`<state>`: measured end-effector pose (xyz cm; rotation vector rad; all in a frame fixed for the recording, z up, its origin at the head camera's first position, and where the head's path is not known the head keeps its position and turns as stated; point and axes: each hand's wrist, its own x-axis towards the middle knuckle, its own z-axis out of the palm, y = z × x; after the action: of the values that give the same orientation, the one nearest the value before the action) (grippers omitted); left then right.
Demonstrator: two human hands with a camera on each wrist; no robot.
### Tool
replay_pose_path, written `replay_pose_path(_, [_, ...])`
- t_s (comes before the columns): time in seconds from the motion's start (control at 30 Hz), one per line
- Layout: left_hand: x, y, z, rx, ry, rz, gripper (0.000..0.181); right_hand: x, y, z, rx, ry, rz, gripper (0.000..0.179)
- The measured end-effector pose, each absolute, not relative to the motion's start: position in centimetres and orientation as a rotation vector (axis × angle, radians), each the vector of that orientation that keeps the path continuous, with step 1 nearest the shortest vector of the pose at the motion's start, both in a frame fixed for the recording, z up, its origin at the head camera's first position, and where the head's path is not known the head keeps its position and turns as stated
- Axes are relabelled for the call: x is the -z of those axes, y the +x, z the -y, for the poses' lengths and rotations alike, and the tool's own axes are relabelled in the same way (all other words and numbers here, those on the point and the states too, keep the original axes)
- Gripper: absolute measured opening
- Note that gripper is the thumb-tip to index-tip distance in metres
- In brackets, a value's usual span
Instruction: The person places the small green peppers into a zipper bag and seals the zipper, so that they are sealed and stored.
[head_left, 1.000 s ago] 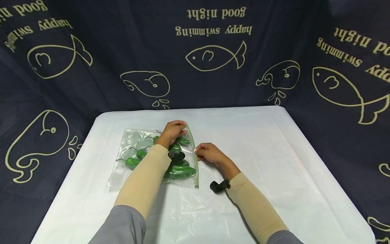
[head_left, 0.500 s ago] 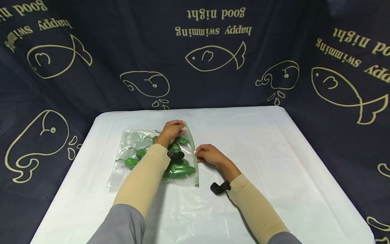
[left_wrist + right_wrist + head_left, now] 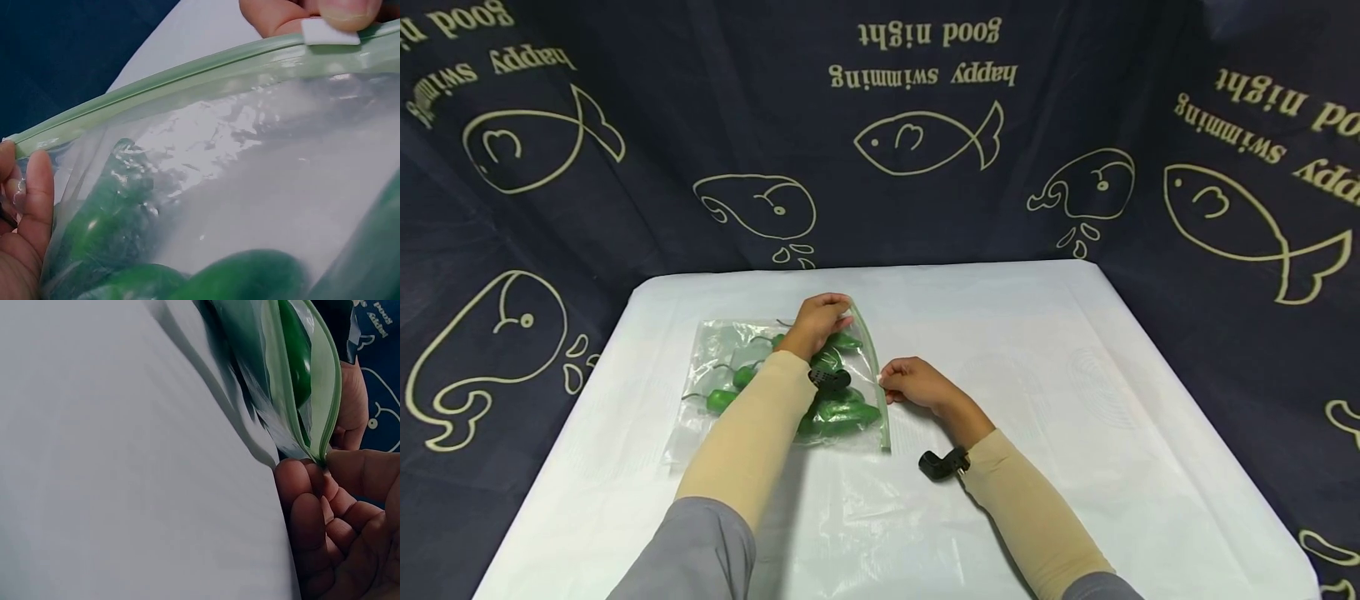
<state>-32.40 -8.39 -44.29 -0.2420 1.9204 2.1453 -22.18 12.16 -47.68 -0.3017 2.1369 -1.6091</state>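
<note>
A clear zip bag lies on the white table with several green peppers inside. Its green zip strip runs along the right side. My left hand reaches across the bag and pinches the far end of that strip, lifting it into a curve. With thumb and fingers my right hand pinches the small white slider midway along the strip. In the right wrist view, the two green lips of the bag stand apart beyond my right fingertips. My left forearm hides part of the peppers.
The white-covered table extends right of the bag and toward me. Dark blue curtains with fish and whale drawings rise behind and on both sides. A black wrist camera sits on my right wrist.
My right hand has slid slightly toward me along the zip strip with the slider. The strip's near end has moved slightly away from me. My left hand keeps its pinch.
</note>
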Motion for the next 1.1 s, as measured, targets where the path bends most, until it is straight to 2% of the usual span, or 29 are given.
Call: replay_pose_path(1.1, [44.18, -32.65, 8.81, -2.165, -0.276, -1.916, 0.027, 47.82, -22.04, -12.77, 1.597, -0.351, -2.043, 0.012])
